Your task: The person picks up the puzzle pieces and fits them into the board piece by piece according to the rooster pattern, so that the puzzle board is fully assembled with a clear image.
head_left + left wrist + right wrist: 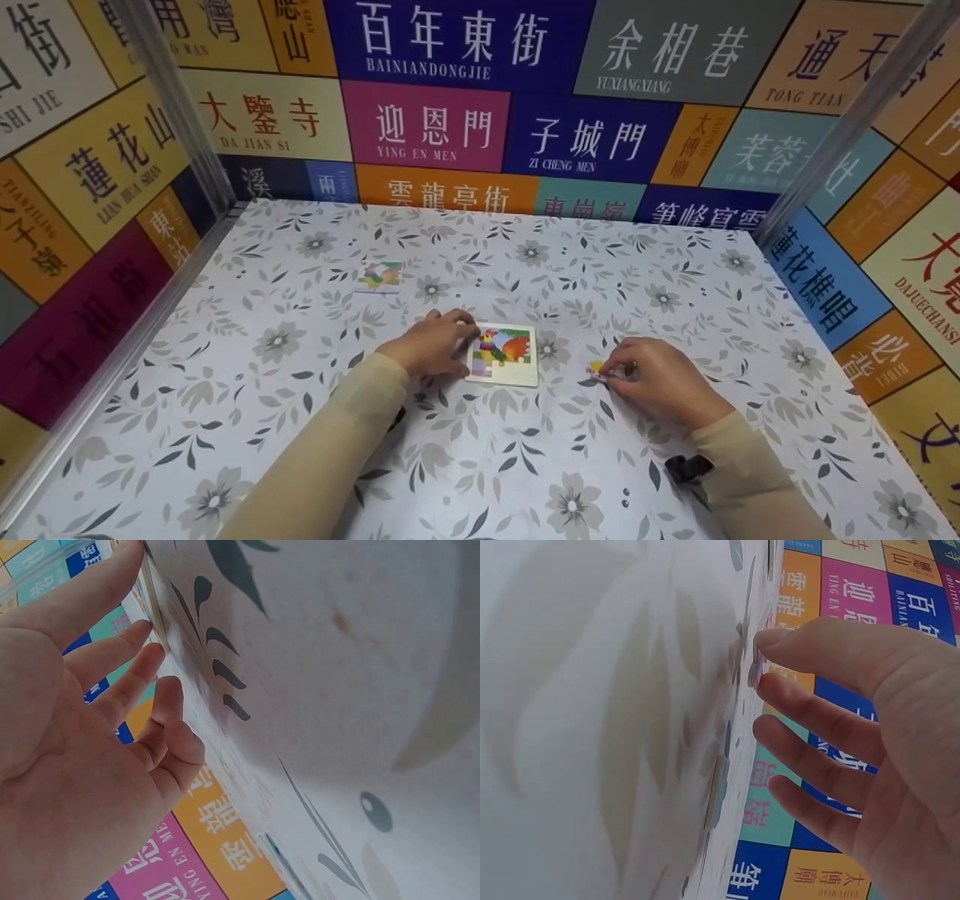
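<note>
A small jigsaw board (517,375) in a pale frame lies mid-table, with a partly filled rooster picture and a bare lower right part. At its left edge my left hand (431,345) is spread, thumb near the lower corner and fingertips at the upper one. The left wrist view has the fingertips (154,652) right at the board's edge. To the right of the board, my right hand (660,379) pinches a small puzzle piece (755,666) between thumb and index finger, close over the table. Its other fingers are loosely bent.
Another small flat piece (718,791) lies on the table near the right hand. A colourful picture card (379,276) lies farther back on the left. The tabletop (540,450) has a leaf and flower print; walls with coloured lettered panels (427,124) stand around it.
</note>
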Demonstrator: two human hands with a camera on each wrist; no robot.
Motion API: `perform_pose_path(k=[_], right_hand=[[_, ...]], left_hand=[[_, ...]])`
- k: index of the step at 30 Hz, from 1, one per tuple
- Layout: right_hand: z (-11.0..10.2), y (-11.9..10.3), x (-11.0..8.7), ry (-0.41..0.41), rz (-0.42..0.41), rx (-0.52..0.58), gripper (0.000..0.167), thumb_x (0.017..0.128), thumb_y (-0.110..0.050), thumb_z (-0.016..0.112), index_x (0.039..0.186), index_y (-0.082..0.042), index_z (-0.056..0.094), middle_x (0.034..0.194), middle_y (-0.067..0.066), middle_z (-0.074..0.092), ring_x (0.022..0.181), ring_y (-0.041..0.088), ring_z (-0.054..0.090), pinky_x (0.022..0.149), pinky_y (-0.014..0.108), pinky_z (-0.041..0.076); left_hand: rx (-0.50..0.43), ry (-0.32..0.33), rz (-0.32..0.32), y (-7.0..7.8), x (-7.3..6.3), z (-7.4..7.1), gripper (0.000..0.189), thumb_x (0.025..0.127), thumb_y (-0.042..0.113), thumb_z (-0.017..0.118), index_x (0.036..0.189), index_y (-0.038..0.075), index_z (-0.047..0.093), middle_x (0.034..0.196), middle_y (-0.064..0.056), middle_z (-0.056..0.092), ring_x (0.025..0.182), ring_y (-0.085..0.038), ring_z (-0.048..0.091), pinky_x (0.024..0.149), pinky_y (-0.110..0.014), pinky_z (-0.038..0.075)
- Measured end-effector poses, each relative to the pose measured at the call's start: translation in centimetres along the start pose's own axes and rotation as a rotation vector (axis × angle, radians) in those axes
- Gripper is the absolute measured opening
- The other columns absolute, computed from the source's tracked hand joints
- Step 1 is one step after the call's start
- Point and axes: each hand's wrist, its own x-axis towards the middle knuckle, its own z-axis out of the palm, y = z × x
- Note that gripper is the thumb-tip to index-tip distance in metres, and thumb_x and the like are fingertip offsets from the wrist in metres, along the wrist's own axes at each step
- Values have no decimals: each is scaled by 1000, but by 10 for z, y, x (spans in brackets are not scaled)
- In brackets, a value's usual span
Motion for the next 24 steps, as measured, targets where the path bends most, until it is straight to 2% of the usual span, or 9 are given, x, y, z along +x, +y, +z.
perform_pose_path(k=[4, 8, 16, 24], right_hand=[[2, -5, 2, 14, -18, 16, 9, 85, -20, 85, 92, -26, 83, 93, -11, 72, 87, 15, 66, 80, 38, 52], [3, -9, 4, 13, -23, 27, 10, 86, -19, 84, 94, -25, 84, 95, -11, 72, 90, 16, 67, 82, 38, 53], [7, -18, 10, 20, -41, 3, 10, 86, -21, 84, 92, -28, 83, 96, -14, 71, 96, 16, 67, 89, 41, 54], [10, -28, 16, 11, -63, 23, 7, 85, -24, 85, 92, -27, 83, 95, -13, 71, 94, 14, 67, 87, 40, 54]], left_hand=[[6, 10, 25, 0, -1, -1, 64, 90, 29, 81, 148, 16, 57, 159, -3, 43, 135, -34, 43, 113, -50, 41], [7, 25, 52, 0, -2, -1, 61, 90, 27, 82, 146, 14, 59, 157, -5, 45, 132, -37, 44, 111, -52, 41], [17, 5, 32, 1, -2, -1, 63, 90, 28, 81, 147, 17, 58, 159, -4, 43, 137, -35, 43, 114, -51, 39], [41, 8, 27, 2, -1, -2, 63, 90, 30, 81, 147, 17, 58, 158, -3, 44, 137, -35, 44, 114, -50, 40]])
